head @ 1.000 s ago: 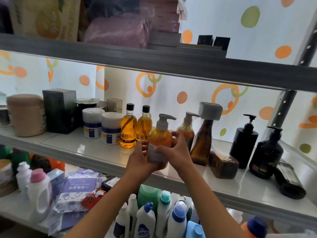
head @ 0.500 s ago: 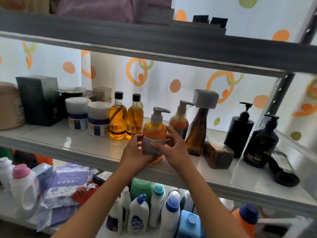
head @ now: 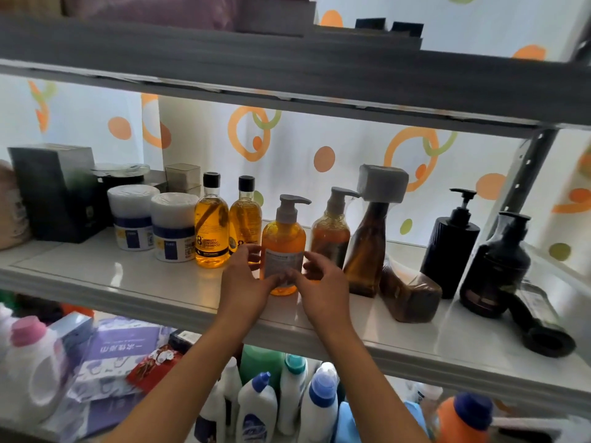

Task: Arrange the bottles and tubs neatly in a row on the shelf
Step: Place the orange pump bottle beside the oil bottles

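We've got both hands on the orange pump bottle [head: 283, 247], upright on the white shelf [head: 96, 282] near the front edge. Left hand [head: 244, 282] cups its 9 o'clock side, right hand [head: 323, 282] its 3 o'clock side, fingertips on the label. At 9 o'clock from it: two black-capped amber bottles [head: 211, 231], then two white tubs [head: 172, 227], then a dark box [head: 54, 190]. At 3 o'clock: a 2nd amber pump bottle [head: 331, 235], a brown bottle w/ a grey block cap [head: 367, 247], a brown bottle lying on its side [head: 411, 294], two black pump bottles [head: 449, 247], upright, and a dark bottle [head: 543, 318] tipped over at far right.
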`<state>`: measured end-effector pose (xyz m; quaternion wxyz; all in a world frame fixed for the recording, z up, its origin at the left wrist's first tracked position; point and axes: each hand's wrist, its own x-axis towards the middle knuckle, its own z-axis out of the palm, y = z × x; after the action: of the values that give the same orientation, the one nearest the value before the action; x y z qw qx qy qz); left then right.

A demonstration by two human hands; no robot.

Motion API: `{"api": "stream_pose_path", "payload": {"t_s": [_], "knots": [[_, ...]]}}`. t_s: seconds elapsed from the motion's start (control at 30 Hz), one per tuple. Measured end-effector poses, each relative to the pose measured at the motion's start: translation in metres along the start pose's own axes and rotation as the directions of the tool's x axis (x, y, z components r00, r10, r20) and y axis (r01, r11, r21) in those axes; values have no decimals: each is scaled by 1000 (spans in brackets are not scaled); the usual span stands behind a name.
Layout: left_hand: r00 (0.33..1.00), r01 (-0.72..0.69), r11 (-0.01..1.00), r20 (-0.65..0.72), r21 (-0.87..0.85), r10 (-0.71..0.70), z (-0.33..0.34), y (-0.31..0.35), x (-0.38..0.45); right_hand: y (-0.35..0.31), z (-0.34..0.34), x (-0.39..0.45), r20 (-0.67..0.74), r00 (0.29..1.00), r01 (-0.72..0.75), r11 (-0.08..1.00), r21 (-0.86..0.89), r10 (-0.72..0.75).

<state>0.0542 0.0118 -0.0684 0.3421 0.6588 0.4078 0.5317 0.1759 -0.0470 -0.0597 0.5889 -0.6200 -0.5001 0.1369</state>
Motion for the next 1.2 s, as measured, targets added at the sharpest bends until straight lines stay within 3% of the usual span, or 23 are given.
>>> {"api": "stream_pose_path", "payload": {"t_s": [0.2,0.5,0.73,0.93,1.2], "knots": [[997,-14,1000,-79,14,15,16,-7,9,11,3,5,0,1000,-7,1000,-24,7],[993,-45,994,-100,95,55,20,-19,24,23,9,11,132,989,-44,988,-150,64],[991,-71,990,-108,125,84,21,-14,19,11,5,4,126,987,-80,985,-153,100],[986,-73,995,-145,70,83,17,5,-3,-12,-7,-13,168,985,-23,988,-152,48],[979,-188,982,-84,13,188,18,52,-36,-33,-46,-25,90,995,63,974,-216,-45]]}}
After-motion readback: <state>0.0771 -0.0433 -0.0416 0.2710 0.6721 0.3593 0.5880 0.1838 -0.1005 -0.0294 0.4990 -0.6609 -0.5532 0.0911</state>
